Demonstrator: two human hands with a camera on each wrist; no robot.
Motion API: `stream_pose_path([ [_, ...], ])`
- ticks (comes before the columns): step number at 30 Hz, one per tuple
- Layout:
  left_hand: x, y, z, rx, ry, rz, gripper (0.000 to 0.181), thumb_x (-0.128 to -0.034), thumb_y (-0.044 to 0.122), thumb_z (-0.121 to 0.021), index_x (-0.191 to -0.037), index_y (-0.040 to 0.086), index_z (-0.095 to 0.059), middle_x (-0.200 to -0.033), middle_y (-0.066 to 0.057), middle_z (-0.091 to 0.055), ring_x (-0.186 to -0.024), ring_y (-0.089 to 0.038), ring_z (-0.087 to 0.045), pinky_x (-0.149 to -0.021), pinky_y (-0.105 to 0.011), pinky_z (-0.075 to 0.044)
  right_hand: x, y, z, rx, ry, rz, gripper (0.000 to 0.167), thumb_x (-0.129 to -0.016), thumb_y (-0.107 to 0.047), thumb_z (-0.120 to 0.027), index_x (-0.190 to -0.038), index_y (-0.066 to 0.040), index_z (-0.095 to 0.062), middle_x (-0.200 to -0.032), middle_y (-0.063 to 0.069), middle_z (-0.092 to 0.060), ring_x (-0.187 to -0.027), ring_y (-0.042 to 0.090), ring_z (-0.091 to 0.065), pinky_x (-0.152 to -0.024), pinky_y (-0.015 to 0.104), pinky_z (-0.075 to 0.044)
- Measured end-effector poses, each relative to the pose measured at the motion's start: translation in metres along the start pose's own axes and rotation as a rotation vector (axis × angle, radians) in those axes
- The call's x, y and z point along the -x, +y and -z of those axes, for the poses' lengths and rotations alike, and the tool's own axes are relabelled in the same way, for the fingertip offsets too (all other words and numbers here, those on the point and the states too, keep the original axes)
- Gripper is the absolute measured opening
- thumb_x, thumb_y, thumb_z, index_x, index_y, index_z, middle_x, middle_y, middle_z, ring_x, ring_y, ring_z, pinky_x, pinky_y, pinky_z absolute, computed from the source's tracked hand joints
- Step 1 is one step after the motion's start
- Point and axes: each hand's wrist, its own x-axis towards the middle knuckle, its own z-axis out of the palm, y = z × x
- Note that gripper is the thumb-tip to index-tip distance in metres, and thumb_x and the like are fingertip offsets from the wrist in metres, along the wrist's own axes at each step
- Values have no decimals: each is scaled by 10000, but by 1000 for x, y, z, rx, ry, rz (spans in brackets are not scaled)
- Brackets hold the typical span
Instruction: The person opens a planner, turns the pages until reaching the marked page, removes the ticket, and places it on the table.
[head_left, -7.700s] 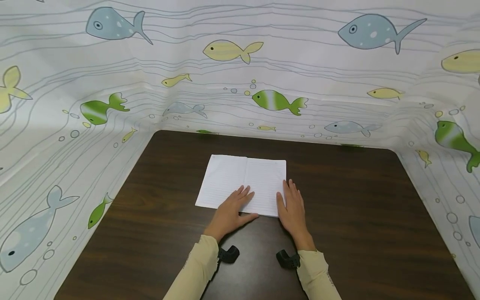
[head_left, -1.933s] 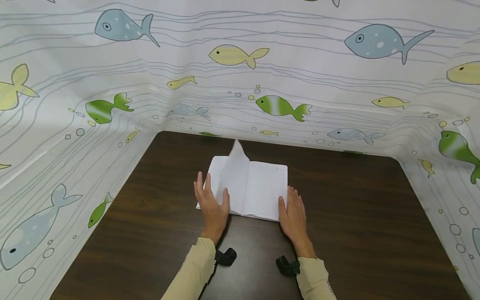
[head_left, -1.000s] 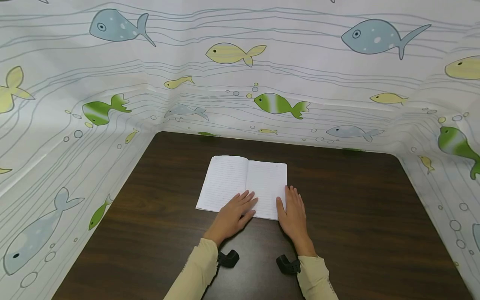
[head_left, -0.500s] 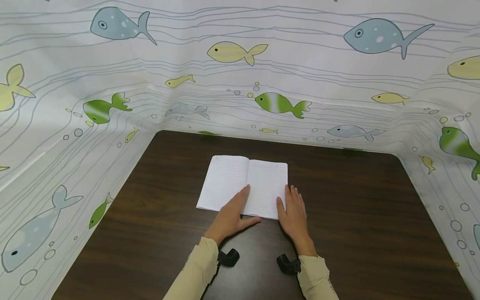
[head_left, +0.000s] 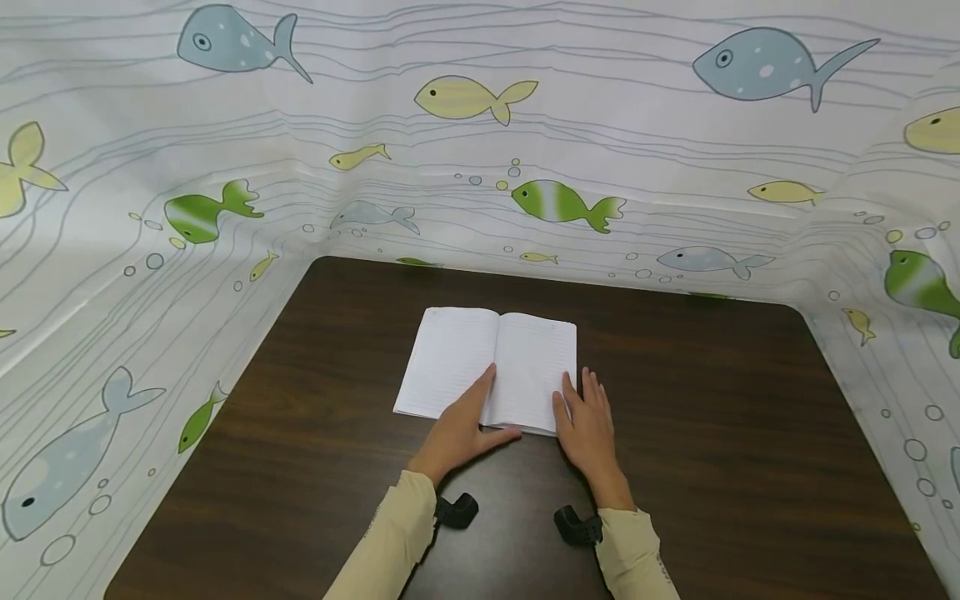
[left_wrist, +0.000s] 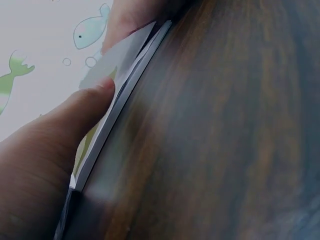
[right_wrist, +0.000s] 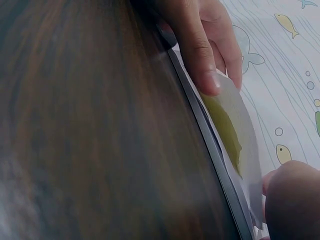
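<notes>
An open lined notebook (head_left: 453, 358) lies on the dark wooden table. My left hand (head_left: 453, 429) rests at its lower edge by the centre fold, fingers extended and thumb (left_wrist: 92, 102) pointing right along that edge. At the lower right corner is my right hand (head_left: 588, 433), its thumb and a finger on the right page (head_left: 536, 367), the other fingers beside the page's side edge. The right wrist view shows a page (right_wrist: 247, 120) bowing up off the sheets below, between the left hand (right_wrist: 202, 40) and the right hand (right_wrist: 295, 197).
A white fish-print cloth (head_left: 600, 142) stands around the back and sides of the brown table (head_left: 712, 417). A black wrist camera (head_left: 457, 510) sits on the left wrist and another black camera (head_left: 577, 525) on the right, both over the near tabletop.
Earlier my left hand swept a page over to the left, then came back to the fold. Since half a second ago a right-hand finger has shifted onto the right page, which now bows slightly.
</notes>
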Motion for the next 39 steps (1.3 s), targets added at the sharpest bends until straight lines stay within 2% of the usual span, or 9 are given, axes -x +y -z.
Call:
stream_pose_path([
  [4,-2,-1,1,3,42,-51,1043,-883,477,-817,-1639,40,-246,-1673,-129,-313,-1524,-243,-338,-1207,-421,-344,-1,-1,1,-2,8,8,524,-1102,-323,-444,-1493,19,-515,-1631,334,-249,-1551,462,-168,-1254,590,-106],
  [8,-3,-2,2,3,83,-100,976,-902,310,-824,-1643,53,-242,-1709,-148,-211,-1578,-291,-189,-1230,-490,-285,-2,-2,0,2,10,9,515,-1113,-326,-420,-1512,-12,-504,-1628,335,-258,-1550,464,-173,-1253,590,-108],
  [15,-2,-3,0,12,190,-128,1075,-866,288,-811,-1667,82,-125,-1708,-257,-26,-1571,-448,-26,-1196,-613,-288,0,-2,1,-79,16,-42,599,-1146,-352,-278,-1642,-22,-217,-1659,244,-270,-1558,422,-182,-1259,570,-99],
  [20,-3,0,1,20,369,-176,1073,-830,303,-786,-1655,37,-153,-1715,-235,-33,-1562,-467,-66,-1187,-651,-266,0,-3,3,-128,16,-81,616,-1151,-364,-239,-1649,-10,-153,-1677,207,-245,-1561,400,-189,-1263,550,-106],
  [23,-5,2,3,29,497,-185,1016,-853,299,-756,-1640,5,-185,-1713,-233,-64,-1563,-454,-91,-1227,-621,-185,0,-2,3,-104,3,-96,655,-1139,-362,-315,-1645,9,-127,-1678,222,-232,-1568,388,-173,-1268,533,-101],
  [28,-7,3,5,-17,762,-124,882,-890,149,-743,-1609,-27,-263,-1676,-285,-162,-1539,-466,-167,-1255,-563,-134,-2,1,1,-61,-4,-84,778,-1073,-310,-508,-1630,58,-107,-1683,247,-200,-1573,392,-147,-1268,531,-96],
  [31,-7,2,6,-80,874,-65,846,-860,-30,-732,-1589,-35,-304,-1658,-299,-183,-1529,-474,-182,-1248,-592,-114,-3,2,0,-56,1,-76,804,-1055,-293,-541,-1624,72,-106,-1684,255,-185,-1572,398,-146,-1267,533,-98],
  [35,-7,1,8,-198,863,-21,778,-776,-203,-676,-1503,-3,-486,-1640,-279,-276,-1529,-461,-229,-1224,-666,-111,-4,2,1,-50,0,-70,806,-1053,-294,-545,-1620,82,-113,-1683,263,-181,-1571,403,-145,-1267,536,-97],
  [39,-8,0,8,-227,720,-66,566,-807,-184,-664,-1327,40,-686,-1566,-198,-474,-1503,-374,-363,-1227,-644,-178,-4,1,3,-40,-7,-65,790,-1050,-289,-551,-1614,89,-147,-1677,267,-202,-1569,406,-152,-1267,536,-99],
])
